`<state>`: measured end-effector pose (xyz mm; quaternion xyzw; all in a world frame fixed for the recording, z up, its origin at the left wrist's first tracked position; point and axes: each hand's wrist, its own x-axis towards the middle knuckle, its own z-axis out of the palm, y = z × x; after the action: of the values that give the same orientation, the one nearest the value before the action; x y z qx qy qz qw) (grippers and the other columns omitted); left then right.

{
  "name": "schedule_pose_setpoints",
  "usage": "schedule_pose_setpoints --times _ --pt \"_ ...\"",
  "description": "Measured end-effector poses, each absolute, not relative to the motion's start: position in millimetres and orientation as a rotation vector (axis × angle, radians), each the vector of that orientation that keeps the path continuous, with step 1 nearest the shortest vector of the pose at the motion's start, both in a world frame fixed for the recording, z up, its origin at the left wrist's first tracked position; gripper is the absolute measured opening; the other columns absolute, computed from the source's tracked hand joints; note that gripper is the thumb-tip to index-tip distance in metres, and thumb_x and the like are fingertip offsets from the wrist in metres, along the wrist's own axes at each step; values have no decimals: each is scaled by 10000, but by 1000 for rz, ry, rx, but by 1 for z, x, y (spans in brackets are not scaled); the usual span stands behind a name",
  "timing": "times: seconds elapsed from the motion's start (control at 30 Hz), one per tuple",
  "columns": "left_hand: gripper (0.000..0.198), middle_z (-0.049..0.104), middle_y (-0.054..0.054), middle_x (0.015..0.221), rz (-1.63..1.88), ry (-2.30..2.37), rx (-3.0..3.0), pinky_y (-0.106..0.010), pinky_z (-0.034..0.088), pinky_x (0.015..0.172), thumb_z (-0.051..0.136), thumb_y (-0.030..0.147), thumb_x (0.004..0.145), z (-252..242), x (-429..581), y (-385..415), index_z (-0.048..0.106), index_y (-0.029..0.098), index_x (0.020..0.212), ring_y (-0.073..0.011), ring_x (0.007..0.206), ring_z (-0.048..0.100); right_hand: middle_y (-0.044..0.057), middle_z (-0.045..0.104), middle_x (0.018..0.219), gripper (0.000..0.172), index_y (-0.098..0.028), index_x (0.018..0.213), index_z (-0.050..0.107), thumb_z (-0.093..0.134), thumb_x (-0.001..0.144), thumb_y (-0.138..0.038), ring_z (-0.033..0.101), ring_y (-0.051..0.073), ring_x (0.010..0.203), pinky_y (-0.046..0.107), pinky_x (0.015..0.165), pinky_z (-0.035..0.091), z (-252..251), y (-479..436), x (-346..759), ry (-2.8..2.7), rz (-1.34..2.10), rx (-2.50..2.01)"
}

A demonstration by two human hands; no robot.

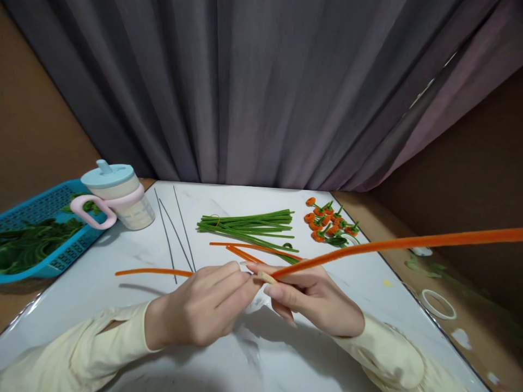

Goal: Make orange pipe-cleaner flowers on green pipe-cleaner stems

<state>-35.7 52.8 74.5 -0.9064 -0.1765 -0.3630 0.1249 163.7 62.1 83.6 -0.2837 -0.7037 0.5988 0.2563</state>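
Note:
An orange pipe cleaner [368, 246] crosses in front of me, its long end running off past the right edge and its short end sticking out left of my left hand. My left hand [204, 305] is closed, with fingers pinching the pipe cleaner near its middle. Between the thumb and fingers of my right hand [316, 302] is a short pale stick [266, 277], with the pipe cleaner bent against it. Whether it wraps around the stick is partly hidden by my fingers. Just beyond my hands, more orange pipe cleaners [245, 255] lie beside a bundle of green pipe cleaners [249, 222].
Several small orange pieces with green stems [322, 223] are clustered at the back right. Thin dark wires [175, 228] lie left of the green bundle. A lidded cup [137, 209] stands by a blue basket [65, 258] of green pieces. A tape roll [438, 304] rests beyond the table's right edge.

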Motion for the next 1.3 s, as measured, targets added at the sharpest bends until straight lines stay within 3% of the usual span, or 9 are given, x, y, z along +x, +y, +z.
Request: schedule_pose_setpoints --times 0.17,0.33,0.4,0.5,0.67,0.9,1.07,1.3 --pt "172 608 -80 590 -1133 -544 -2677 -264 445 464 402 19 823 77 -32 51 559 81 857 -162 513 547 -48 410 498 348 -100 1109 644 487 894 -324 398 54 447 197 474 358 76 68 163 -1927 1522 -596" --pt "198 622 -55 630 -1244 -760 -2759 -242 485 549 416 18 834 71 -28 52 588 116 813 -144 588 586 6 567 590 314 -107 1011 679 505 885 -336 339 42 435 193 424 305 65 79 162 -1942 1487 -629" --pt "201 620 -50 629 -1261 -819 -2765 -241 473 533 415 22 838 69 -28 54 596 109 820 -136 564 567 19 603 647 367 -108 1054 647 523 865 -397 324 40 432 195 417 305 61 83 162 -1915 1568 -634" --pt "202 595 -36 599 -1263 -838 -2755 -236 436 487 411 19 833 66 -29 55 593 102 808 -124 516 519 21 622 689 416 -121 1097 568 576 821 -431 405 56 482 195 454 344 59 85 161 -1818 1697 -686" --pt "231 547 -10 560 -1203 -870 -2812 -216 391 447 389 36 833 66 -30 54 565 132 718 -106 481 467 8 631 689 342 -167 948 449 642 780 -395 486 71 539 183 485 349 59 85 159 -1709 1832 -680" --pt "208 542 13 551 -1283 -1023 -2933 -177 351 424 406 49 820 72 -29 53 542 138 690 -73 445 453 -7 569 694 319 -168 835 437 617 791 -428 520 86 622 214 574 392 56 84 159 -1798 1729 -669" --pt "183 565 31 515 -1275 -1322 -3149 -146 326 405 429 64 785 79 -31 50 530 144 655 -52 413 446 -46 442 616 364 -155 771 509 619 757 -502 387 60 529 194 480 316 59 83 159 -1878 1601 -702" --pt "175 607 20 518 -1149 -1616 -3381 -127 333 401 457 119 810 80 -31 49 522 140 649 -45 396 469 -42 423 537 396 -137 650 564 591 776 -512 322 55 478 198 427 245 61 83 159 -1993 1392 -623"
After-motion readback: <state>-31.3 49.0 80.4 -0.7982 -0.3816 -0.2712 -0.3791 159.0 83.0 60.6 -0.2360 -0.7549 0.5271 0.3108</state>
